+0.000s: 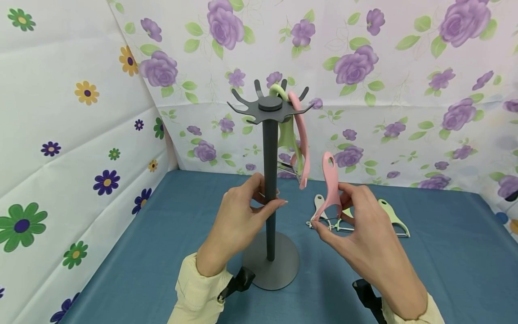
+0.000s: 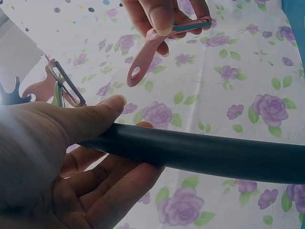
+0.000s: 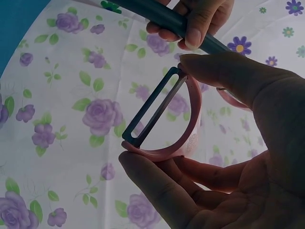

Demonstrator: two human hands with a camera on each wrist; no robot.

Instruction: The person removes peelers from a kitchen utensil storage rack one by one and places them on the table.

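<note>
Right hand (image 1: pixel 366 225) pinches pink peeler (image 1: pixel 331 180), 3 o'clock of pole (image 1: pixel 270 157) | left hand (image 1: pixel 234 220) grips pole | likely light, stiff; hold frame (image 3: pixel 195 107), avoid blade (image 3: pixel 147 105)

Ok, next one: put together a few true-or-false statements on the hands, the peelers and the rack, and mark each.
1. The left hand grips the pole. True.
2. The right hand holds a white peeler. False: it holds a pink peeler.
3. A green peeler and a second pink peeler hang from the rack. True.
4. The white peeler hangs there too. False: it lies on the table.
5. The peeler in the right hand has its handle pointing down. False: in the head view, the handle points up.
</note>
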